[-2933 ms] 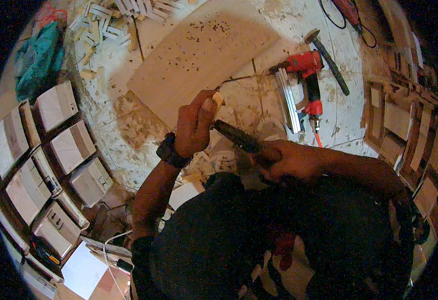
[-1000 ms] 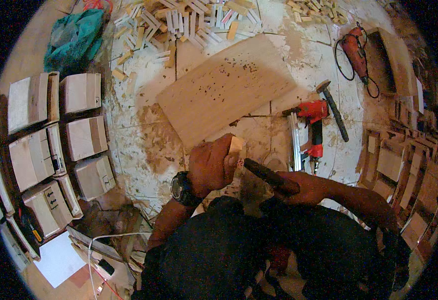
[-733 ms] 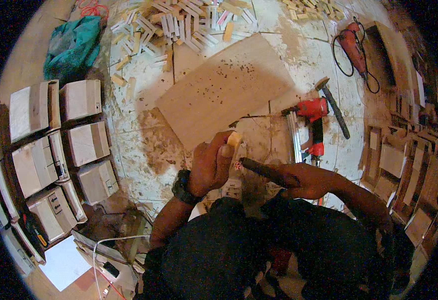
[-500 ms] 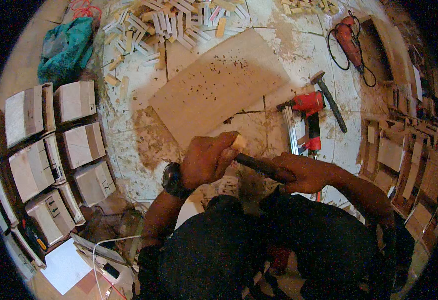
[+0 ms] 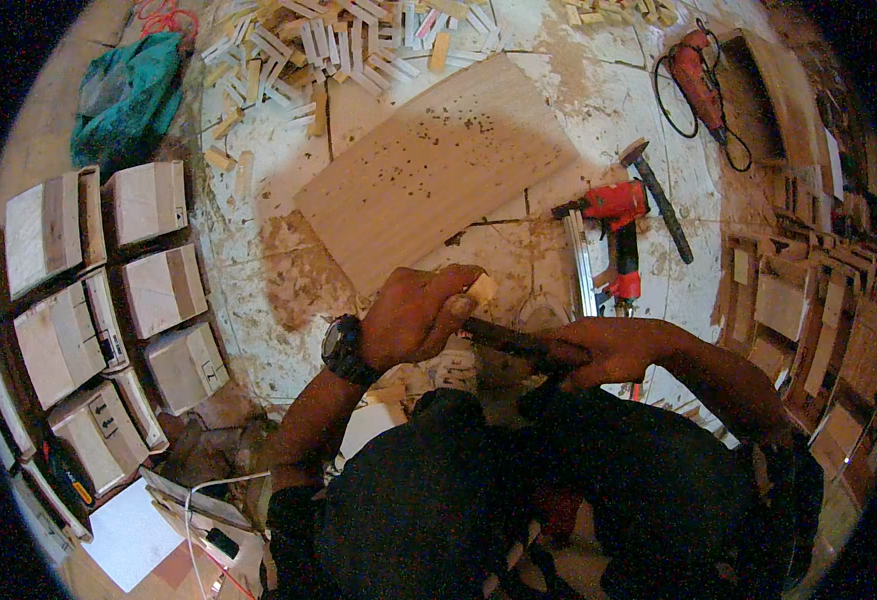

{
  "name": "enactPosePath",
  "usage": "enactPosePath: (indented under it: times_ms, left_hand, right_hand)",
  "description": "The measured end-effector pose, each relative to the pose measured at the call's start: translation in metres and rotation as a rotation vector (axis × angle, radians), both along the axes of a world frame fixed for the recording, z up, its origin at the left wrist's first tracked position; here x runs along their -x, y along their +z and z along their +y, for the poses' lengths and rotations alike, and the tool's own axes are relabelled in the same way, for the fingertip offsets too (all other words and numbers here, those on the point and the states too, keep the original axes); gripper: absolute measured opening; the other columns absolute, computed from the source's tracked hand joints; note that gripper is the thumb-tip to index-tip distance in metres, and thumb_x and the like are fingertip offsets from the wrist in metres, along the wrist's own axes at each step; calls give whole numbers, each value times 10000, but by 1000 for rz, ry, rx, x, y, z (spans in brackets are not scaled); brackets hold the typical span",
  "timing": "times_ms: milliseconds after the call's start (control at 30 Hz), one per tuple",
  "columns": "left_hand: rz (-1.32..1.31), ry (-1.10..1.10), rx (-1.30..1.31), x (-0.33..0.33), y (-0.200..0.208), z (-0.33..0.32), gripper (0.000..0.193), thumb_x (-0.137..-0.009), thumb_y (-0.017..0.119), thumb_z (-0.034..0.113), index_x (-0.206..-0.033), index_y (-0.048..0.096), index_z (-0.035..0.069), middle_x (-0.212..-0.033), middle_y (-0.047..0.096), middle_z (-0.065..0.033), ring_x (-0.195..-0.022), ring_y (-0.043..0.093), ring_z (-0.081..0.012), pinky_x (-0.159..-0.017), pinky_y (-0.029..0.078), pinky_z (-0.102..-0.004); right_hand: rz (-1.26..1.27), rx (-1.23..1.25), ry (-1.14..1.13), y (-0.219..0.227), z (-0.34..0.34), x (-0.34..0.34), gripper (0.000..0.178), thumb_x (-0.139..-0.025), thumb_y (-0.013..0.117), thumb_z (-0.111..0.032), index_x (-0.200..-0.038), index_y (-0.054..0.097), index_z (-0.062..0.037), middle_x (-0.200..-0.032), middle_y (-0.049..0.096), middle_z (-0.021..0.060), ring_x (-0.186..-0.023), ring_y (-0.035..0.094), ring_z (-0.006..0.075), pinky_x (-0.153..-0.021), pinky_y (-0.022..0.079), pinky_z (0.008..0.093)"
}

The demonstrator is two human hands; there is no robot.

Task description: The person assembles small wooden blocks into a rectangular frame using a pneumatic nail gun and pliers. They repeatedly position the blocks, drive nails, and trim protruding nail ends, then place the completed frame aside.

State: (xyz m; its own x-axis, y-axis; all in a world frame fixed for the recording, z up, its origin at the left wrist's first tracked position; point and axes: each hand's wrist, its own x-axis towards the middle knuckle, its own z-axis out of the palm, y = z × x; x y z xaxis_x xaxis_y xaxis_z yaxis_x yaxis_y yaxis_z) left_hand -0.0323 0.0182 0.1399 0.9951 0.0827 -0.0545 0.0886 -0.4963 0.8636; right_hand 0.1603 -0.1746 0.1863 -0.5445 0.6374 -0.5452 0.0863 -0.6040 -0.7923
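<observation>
My left hand (image 5: 408,318), with a dark watch on its wrist, is closed around a small pale wooden block (image 5: 482,290); most of the block is hidden by the fingers. Wrapped about a dark bar-shaped tool (image 5: 501,338), my right hand (image 5: 613,350) holds it low, pointing left. The tool's left end is close to my left thumb, just below the block; whether it touches the wood I cannot tell. Beyond my hands a flat brown board (image 5: 408,190) lies on the floor, with small dark specks on its far part.
Right of the board lie a red and black nail gun (image 5: 620,208), a hammer (image 5: 663,200) and a red corded power tool (image 5: 696,85). Wooden pieces (image 5: 358,45) are heaped at the far side. Box-like wooden parts (image 5: 163,290) stand at left, more wooden frames (image 5: 788,300) at right.
The tool's left end has dropped slightly nearer to me, and my left hand has shifted a little left. Both hands keep their hold.
</observation>
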Motion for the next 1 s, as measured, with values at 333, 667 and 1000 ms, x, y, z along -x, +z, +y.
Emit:
enactPosePath:
  times_ms: [333,667,1000]
  left_hand:
    - [-42,105,-73,4,-7,-18,351,-925,399,307,-1055,524,6,-728,581,-181,-561,550,-393,-527,435,-461]
    - [302,399,-607,-24,-63,-42,291,-951,389,306,-929,427,18,-517,544,-197,-454,539,-379,-420,432,-464]
    - [-327,287,-774,-25,-60,-10,267,-919,467,249,-1028,455,6,-585,579,-184,-536,580,-405,-472,457,-457]
  right_hand:
    - [-166,-116,-91,-12,-13,26,526,-812,600,-271,-1230,411,-14,-1063,545,190,-999,532,320,-864,435,410]
    - [-1323,-634,107,-60,-5,35,416,-797,535,-178,-1173,472,-12,-923,554,195,-852,549,326,-722,451,423]
    - [-826,-180,-45,-28,1,28,479,-784,557,-132,-1218,392,-18,-995,525,206,-933,536,369,-798,450,452]
